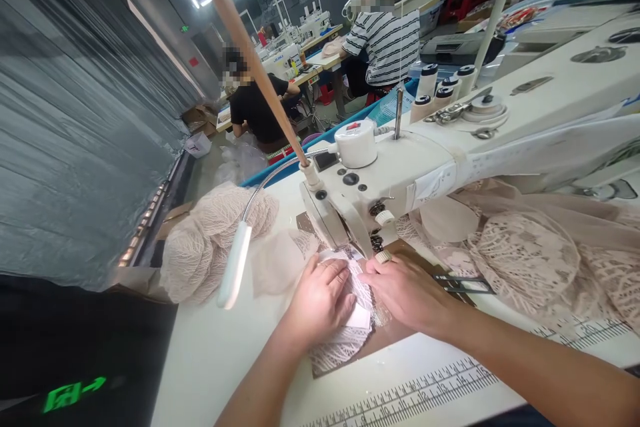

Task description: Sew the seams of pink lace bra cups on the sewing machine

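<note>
A white sewing machine (395, 173) stands on the white table (215, 353). Under its needle area lies a piece of pale lace fabric (340, 347) on a brown plate. My left hand (320, 300) rests flat on the lace, fingers stretched toward the needle. My right hand (407, 290) lies beside it, fingers pressed down on the same lace just before the presser foot. Both hands touch the fabric; neither lifts it.
A heap of lace pieces (200, 240) lies at the left, more lace (540, 260) at the right. A gooseneck lamp (235, 267) hangs over the table. Small scissors (463, 283) lie right of my hand. Thread cones (440, 90) stand behind. Two people sit at machines beyond.
</note>
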`<state>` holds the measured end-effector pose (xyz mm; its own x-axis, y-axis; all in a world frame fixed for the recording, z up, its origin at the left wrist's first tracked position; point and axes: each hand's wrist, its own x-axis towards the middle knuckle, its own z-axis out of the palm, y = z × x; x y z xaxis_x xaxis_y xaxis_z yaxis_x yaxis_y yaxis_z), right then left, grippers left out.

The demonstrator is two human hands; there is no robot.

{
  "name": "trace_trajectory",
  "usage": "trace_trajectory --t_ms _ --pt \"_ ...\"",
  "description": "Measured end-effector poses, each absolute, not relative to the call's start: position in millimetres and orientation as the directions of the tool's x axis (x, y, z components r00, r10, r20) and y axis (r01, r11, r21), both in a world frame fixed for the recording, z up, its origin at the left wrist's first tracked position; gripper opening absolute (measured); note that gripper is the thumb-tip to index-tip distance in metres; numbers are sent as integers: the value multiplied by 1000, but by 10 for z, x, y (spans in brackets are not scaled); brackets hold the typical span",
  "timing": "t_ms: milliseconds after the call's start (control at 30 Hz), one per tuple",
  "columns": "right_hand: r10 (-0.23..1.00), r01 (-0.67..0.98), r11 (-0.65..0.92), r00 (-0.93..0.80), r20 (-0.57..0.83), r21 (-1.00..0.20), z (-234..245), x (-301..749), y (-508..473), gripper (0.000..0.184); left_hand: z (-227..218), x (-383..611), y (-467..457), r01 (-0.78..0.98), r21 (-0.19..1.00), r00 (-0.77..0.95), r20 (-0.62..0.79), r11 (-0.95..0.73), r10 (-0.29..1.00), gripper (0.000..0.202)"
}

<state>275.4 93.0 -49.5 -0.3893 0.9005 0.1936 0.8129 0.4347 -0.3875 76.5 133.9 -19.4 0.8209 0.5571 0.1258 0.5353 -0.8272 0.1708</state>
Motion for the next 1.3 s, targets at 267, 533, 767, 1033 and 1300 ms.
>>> trace_trajectory --t_ms 267,533,767,1033,1300 --pt "899 817 439 -405 168 -374 -396 2745 963 29 -223 701 1456 512 157 827 176 -844 535 35" --pt "904 832 417 -338 262 -366 -425 2761 1002 39 -238 754 1444 497 124 836 196 -859 512 33" --pt "906 867 369 -256 338 -335 -504 2735 1023 35 -288 769 1410 419 172 867 217 -891 449 36" --pt "924 847 378 -323 205 -374 -451 2715 1007 35 -337 751 1396 415 232 851 244 -880 466 37" --pt "931 894 350 -302 204 -280 -532 2690 1035 40 -320 784 1385 471 213 835 205 -856 511 38"
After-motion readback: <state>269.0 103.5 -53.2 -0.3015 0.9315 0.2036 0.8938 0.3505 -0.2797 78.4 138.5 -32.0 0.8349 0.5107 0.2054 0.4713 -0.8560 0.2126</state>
